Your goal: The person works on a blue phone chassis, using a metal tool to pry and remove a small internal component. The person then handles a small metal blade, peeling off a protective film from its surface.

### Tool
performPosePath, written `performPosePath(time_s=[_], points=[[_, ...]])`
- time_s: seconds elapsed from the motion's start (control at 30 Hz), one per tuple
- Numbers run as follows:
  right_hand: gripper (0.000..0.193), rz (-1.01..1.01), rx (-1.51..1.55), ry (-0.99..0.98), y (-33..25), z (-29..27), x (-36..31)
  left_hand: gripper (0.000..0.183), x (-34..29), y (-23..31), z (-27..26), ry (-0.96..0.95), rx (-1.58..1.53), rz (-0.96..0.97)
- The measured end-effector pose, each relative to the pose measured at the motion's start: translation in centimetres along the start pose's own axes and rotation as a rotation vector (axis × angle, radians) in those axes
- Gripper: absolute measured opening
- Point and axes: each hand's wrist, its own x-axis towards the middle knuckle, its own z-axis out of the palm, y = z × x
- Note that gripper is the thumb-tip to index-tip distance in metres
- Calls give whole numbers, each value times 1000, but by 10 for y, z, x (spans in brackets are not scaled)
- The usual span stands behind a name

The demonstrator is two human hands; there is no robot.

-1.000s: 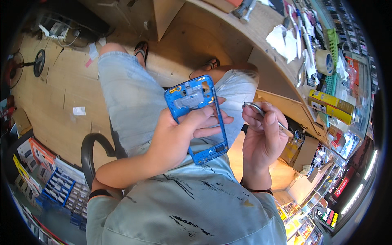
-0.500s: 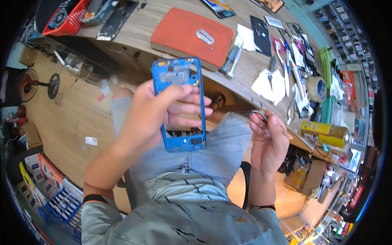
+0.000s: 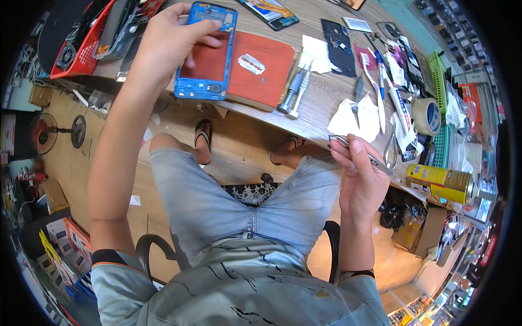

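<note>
A blue phone frame (image 3: 202,91) with an open middle is gripped by my left hand (image 3: 174,41), thumb on its upper face and fingers behind. It is above the left part of an orange-red book (image 3: 266,65), which shows through the opening; whether it touches the book I cannot tell. On the book lies a razor blade (image 3: 251,64). My right hand (image 3: 361,168) is closed on metal tweezers (image 3: 379,164), near the table's front edge beside a crumpled white tissue (image 3: 370,117). Two small screwdrivers (image 3: 293,89) rest just right of the book.
On the table's right are a toothbrush (image 3: 372,76), a tape roll (image 3: 426,117), a yellow spray can (image 3: 439,182) and a green basket (image 3: 436,76). A red basket (image 3: 84,54) stands at the far left. Chair armrests (image 3: 155,247) flank me; a fan (image 3: 46,132) is left.
My left hand has carried the blue phone frame from above my lap forward and left, over the book. My right hand still holds the tweezers, almost unmoved.
</note>
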Motion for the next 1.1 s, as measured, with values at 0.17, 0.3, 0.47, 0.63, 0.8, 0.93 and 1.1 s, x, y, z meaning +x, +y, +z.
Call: performPosePath(time_s=[0.17, 0.3, 0.47, 0.63, 0.8, 0.93, 1.1], points=[[27, 10, -2, -42, -1, -5, 3, 57, 16, -32, -1, 229, 435, 300], [26, 52, 0, -59, -7, -2, 3, 57, 17, -35, -4, 345, 760, 425], [23, 48, -17, -166, -16, 5, 0, 35, -19, 4, -1, 429, 607, 493], [16, -176, -305, -347, -32, 11, -6, 17, -122, 32, 46, -192, -244, 42], [19, -610, -614, -669, -50, 19, -4, 25, -167, 19, 72, -530, -703, -287], [21, -601, -674, -736, -52, 23, -10, 25, -175, 15, 73, -533, -814, -285], [22, -632, -695, -785, -51, 26, -12, 25, -178, 13, 73, -536, -820, -266]])
